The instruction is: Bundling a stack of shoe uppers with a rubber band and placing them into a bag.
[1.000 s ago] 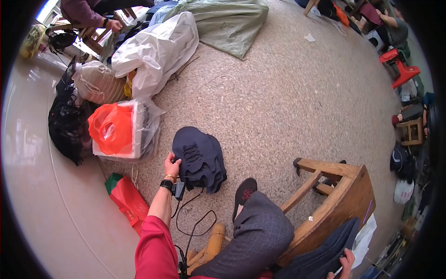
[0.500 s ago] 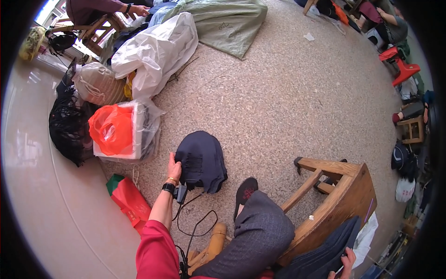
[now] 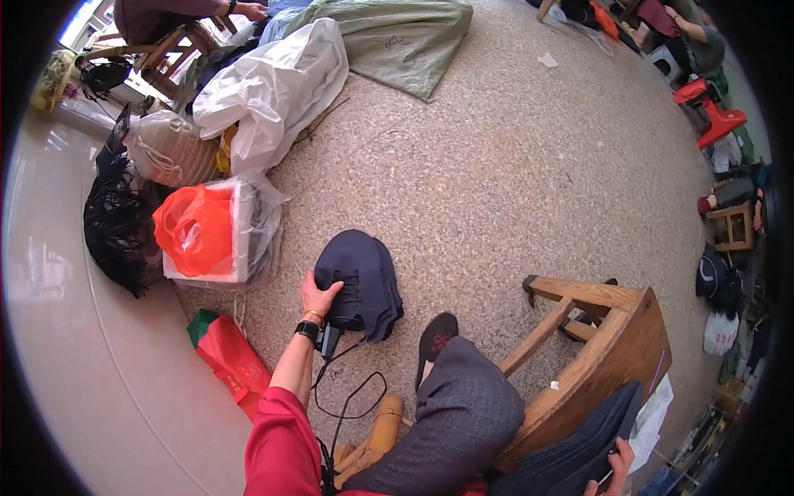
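Observation:
A rounded stack of dark navy fabric pieces (image 3: 357,285), with short slits near its middle, lies on the speckled floor. My left hand (image 3: 318,296) grips its left edge, thumb stretched across the top; the other fingers are partly hidden. A dark watch and a small grey device (image 3: 328,341) with a black cable are at that wrist. At the lower right, my right hand (image 3: 617,468) is only partly in view. Its curled fingers are at the edge of layered dark cloth (image 3: 571,446) lying on a wooden stool (image 3: 608,351).
To the left stand a red-green bag (image 3: 231,355), a white box with an orange plastic bag (image 3: 196,230) and a black fringed bundle (image 3: 116,227). White sacking (image 3: 277,91) and a green sheet (image 3: 405,41) lie farther off. Other people sit at the far edges.
My left hand has shifted slightly on the fabric stack, and its thumb now reaches farther right over the top. The right hand stays almost in place.

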`<action>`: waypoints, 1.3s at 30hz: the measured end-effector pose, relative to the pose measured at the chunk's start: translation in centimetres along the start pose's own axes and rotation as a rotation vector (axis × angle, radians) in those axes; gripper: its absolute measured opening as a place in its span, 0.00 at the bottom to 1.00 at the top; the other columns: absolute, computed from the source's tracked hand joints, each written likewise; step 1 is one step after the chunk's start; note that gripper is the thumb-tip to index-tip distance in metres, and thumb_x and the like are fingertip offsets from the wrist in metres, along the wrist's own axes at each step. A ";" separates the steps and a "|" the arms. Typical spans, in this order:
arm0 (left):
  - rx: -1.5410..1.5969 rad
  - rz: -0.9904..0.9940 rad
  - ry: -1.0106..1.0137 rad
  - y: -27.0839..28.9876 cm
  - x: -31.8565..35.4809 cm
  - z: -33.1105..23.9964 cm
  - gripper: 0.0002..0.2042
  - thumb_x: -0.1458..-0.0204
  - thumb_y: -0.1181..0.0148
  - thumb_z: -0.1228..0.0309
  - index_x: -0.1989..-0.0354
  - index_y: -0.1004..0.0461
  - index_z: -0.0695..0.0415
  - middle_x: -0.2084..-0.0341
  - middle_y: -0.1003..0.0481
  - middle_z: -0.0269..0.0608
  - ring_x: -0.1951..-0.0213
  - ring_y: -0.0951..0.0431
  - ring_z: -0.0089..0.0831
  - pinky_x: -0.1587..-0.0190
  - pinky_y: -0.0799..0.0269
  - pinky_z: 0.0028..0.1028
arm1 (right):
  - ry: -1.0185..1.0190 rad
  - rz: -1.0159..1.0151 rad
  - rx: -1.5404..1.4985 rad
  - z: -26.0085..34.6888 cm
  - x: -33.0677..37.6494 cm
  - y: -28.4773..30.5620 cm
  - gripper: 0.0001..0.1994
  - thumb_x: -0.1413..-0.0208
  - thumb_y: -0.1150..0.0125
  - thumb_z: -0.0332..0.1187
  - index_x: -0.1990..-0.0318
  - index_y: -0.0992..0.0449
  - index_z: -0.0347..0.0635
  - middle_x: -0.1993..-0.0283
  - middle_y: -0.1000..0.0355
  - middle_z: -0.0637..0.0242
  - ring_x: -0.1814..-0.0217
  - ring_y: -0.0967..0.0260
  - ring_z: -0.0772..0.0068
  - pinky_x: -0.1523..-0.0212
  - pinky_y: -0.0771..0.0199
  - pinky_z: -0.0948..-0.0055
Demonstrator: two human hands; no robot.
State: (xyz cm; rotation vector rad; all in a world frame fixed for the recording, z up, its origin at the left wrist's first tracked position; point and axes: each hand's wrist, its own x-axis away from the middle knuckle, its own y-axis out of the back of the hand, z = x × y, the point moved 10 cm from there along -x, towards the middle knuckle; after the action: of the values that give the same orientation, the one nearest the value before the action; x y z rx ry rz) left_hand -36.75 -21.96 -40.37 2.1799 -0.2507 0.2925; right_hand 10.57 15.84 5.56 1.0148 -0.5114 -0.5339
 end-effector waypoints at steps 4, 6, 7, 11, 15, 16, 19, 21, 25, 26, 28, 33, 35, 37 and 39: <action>0.006 -0.001 -0.023 -0.1 0.5 -0.8 0.40 0.64 0.24 0.51 0.47 0.32 0.65 0.52 0.31 0.60 0.47 0.31 0.57 0.43 0.34 0.43 | 0.013 -0.012 0.018 0.0 0.0 0.0 0.25 0.36 0.45 0.46 0.41 0.35 0.36 0.35 0.37 0.43 0.35 0.40 0.39 0.34 0.42 0.47; -0.034 -0.062 -0.083 0.5 0.9 -1.1 0.38 0.63 0.24 0.52 0.47 0.32 0.66 0.54 0.31 0.59 0.48 0.31 0.56 0.44 0.33 0.43 | 0.022 -0.015 0.021 0.1 -0.1 0.0 0.25 0.36 0.45 0.47 0.41 0.35 0.36 0.35 0.37 0.43 0.35 0.39 0.39 0.34 0.42 0.47; -0.071 -0.119 -0.146 1.0 1.2 -2.2 0.37 0.62 0.25 0.54 0.48 0.31 0.66 0.56 0.30 0.58 0.50 0.30 0.55 0.45 0.33 0.43 | 0.023 -0.020 0.024 0.1 -0.1 0.1 0.25 0.36 0.45 0.47 0.41 0.35 0.36 0.35 0.37 0.43 0.36 0.39 0.39 0.34 0.42 0.47; -0.041 -0.023 -0.173 0.8 1.7 -3.3 0.32 0.59 0.26 0.57 0.51 0.29 0.67 0.59 0.30 0.56 0.52 0.29 0.53 0.48 0.32 0.43 | 0.012 -0.037 0.027 0.1 -0.2 0.1 0.25 0.36 0.46 0.48 0.42 0.34 0.35 0.36 0.36 0.43 0.36 0.39 0.39 0.34 0.42 0.46; 0.126 -0.026 -0.279 1.6 2.1 -4.5 0.23 0.55 0.28 0.63 0.56 0.26 0.66 0.63 0.28 0.51 0.58 0.26 0.48 0.53 0.30 0.38 | 0.037 -0.059 0.026 0.0 -0.1 0.0 0.25 0.36 0.46 0.48 0.43 0.33 0.34 0.37 0.35 0.42 0.37 0.38 0.38 0.35 0.42 0.46; 0.183 0.006 -0.285 1.5 2.2 -4.9 0.21 0.54 0.28 0.64 0.56 0.25 0.66 0.65 0.27 0.50 0.60 0.25 0.47 0.54 0.29 0.36 | 0.034 -0.061 0.025 0.0 0.0 0.0 0.25 0.36 0.46 0.48 0.43 0.33 0.34 0.37 0.35 0.42 0.37 0.38 0.38 0.35 0.42 0.46; 0.219 0.095 -0.320 1.3 2.2 -6.2 0.19 0.52 0.29 0.66 0.56 0.25 0.65 0.66 0.26 0.47 0.62 0.24 0.43 0.56 0.28 0.34 | 0.026 -0.060 0.033 0.1 0.0 0.0 0.25 0.36 0.46 0.48 0.43 0.33 0.33 0.37 0.35 0.42 0.37 0.38 0.38 0.35 0.41 0.46; 0.283 0.136 -0.284 1.0 2.2 -5.9 0.18 0.51 0.30 0.66 0.56 0.24 0.65 0.65 0.25 0.46 0.61 0.23 0.41 0.55 0.28 0.35 | 0.023 -0.056 0.039 0.1 0.0 0.0 0.25 0.36 0.46 0.48 0.43 0.33 0.33 0.37 0.35 0.42 0.37 0.38 0.38 0.35 0.41 0.46; 0.415 0.231 -0.149 0.0 1.9 -4.5 0.21 0.52 0.28 0.66 0.54 0.28 0.63 0.61 0.22 0.42 0.59 0.22 0.33 0.54 0.27 0.34 | 0.026 -0.061 0.039 0.1 -0.1 -0.1 0.24 0.36 0.47 0.47 0.43 0.33 0.34 0.37 0.35 0.42 0.37 0.38 0.38 0.35 0.41 0.46; 0.414 0.230 -0.147 0.0 1.7 -4.1 0.21 0.52 0.28 0.66 0.54 0.28 0.63 0.61 0.22 0.42 0.59 0.22 0.33 0.54 0.27 0.34 | 0.029 -0.059 0.040 0.1 -0.1 -0.1 0.24 0.36 0.47 0.46 0.43 0.33 0.34 0.37 0.35 0.42 0.37 0.38 0.38 0.35 0.41 0.46; 0.289 0.225 -0.107 -0.2 1.1 -3.4 0.28 0.55 0.25 0.65 0.51 0.34 0.62 0.61 0.23 0.43 0.57 0.22 0.34 0.53 0.26 0.35 | 0.026 -0.059 0.041 0.0 -0.1 -0.1 0.24 0.36 0.47 0.46 0.43 0.34 0.34 0.37 0.35 0.42 0.37 0.38 0.38 0.35 0.41 0.46; 0.295 0.179 0.013 -0.6 0.5 -1.3 0.37 0.64 0.20 0.59 0.51 0.38 0.62 0.64 0.25 0.47 0.58 0.23 0.40 0.53 0.26 0.35 | 0.029 -0.059 0.043 -0.1 -0.1 -0.1 0.24 0.36 0.47 0.46 0.42 0.34 0.35 0.37 0.35 0.42 0.37 0.38 0.38 0.35 0.40 0.47; 0.141 0.112 -0.026 -0.3 -0.5 0.5 0.39 0.67 0.18 0.58 0.52 0.38 0.62 0.63 0.25 0.49 0.59 0.23 0.41 0.54 0.26 0.36 | 0.051 -0.069 0.019 -0.1 -0.2 -0.1 0.24 0.36 0.47 0.46 0.42 0.34 0.34 0.37 0.35 0.41 0.37 0.38 0.38 0.35 0.40 0.48; -0.087 0.165 0.048 -1.2 -1.0 1.6 0.42 0.72 0.16 0.56 0.52 0.38 0.62 0.59 0.25 0.52 0.58 0.23 0.40 0.54 0.26 0.36 | 0.046 -0.072 0.019 -0.3 -0.1 -0.2 0.24 0.36 0.47 0.46 0.42 0.34 0.35 0.37 0.35 0.41 0.37 0.37 0.38 0.35 0.40 0.48; 0.043 0.248 0.111 -2.2 -0.9 1.3 0.42 0.72 0.16 0.57 0.52 0.38 0.63 0.58 0.25 0.52 0.58 0.22 0.40 0.54 0.25 0.36 | 0.038 -0.077 0.027 -0.4 0.0 -0.1 0.24 0.36 0.47 0.46 0.42 0.34 0.35 0.37 0.35 0.41 0.37 0.37 0.38 0.35 0.40 0.48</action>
State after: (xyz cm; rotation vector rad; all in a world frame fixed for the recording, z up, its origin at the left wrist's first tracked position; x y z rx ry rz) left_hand -36.84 -21.66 -43.05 2.1675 -0.4572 0.5614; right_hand 10.85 16.07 5.27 1.0715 -0.4476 -0.5765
